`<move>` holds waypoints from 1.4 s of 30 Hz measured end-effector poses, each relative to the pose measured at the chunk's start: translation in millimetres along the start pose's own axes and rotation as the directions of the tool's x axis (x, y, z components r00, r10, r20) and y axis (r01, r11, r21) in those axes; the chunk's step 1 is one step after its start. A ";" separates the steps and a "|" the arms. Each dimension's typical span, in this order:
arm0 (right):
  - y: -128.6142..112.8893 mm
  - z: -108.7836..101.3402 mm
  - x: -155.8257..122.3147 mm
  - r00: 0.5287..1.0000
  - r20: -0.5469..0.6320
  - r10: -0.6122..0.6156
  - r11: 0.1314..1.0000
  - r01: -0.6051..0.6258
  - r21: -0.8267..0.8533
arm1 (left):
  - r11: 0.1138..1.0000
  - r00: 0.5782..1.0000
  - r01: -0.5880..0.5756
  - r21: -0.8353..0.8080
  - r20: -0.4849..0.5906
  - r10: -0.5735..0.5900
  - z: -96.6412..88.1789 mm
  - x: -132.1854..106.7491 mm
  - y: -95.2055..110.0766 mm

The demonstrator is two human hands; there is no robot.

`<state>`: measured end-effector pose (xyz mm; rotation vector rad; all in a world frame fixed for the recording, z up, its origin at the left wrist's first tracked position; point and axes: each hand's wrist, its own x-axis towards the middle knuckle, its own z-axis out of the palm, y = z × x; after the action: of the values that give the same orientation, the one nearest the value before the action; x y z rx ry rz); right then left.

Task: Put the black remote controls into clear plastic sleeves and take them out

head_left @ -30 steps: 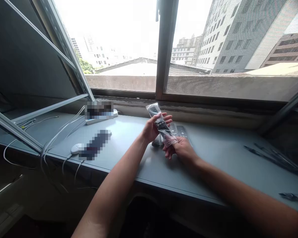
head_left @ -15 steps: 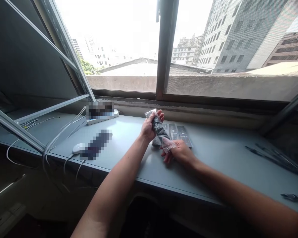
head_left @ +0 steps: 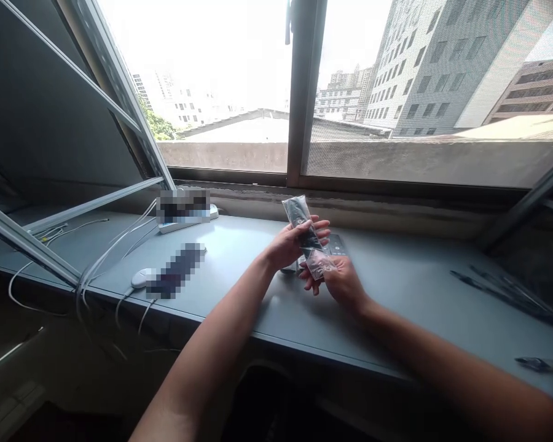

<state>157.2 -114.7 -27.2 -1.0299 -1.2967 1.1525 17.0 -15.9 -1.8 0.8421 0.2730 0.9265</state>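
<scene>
A dark remote control (head_left: 309,239) in a clear plastic bag (head_left: 295,202) is held slanted above the table. My left hand (head_left: 286,244) grips it around the middle, thumb across its front and fingers stretched out behind. With my right hand (head_left: 345,282) I pinch the loose lower end of the bag, the thumb pressing the film. Behind my hands more dark remotes (head_left: 337,244) lie side by side on the table, partly covered by my hands and the bag.
The grey table (head_left: 410,307) runs below a window. To the left are a white power strip (head_left: 184,226), cables (head_left: 92,270), a round white device (head_left: 142,278) and a blurred-out item (head_left: 177,270). Metal frame bars (head_left: 96,202) slant across the left. Black straps or cables (head_left: 502,294) lie right.
My left hand has slid lower along the bagged remote, baring its upper end, and its fingers have straightened. The remote has shifted slightly right. My right hand still holds the bag's lower end.
</scene>
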 end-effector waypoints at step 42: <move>4.8 -2.0 9.0 0.958 0.230 0.172 0.979 -0.193 0.072 | 0.978 0.987 -0.131 0.160 -0.070 0.143 -1.4 4.2 5.2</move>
<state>158.5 -104.9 -30.6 -0.9872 -1.3271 1.4914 15.6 -10.2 1.7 0.9771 0.3644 1.0803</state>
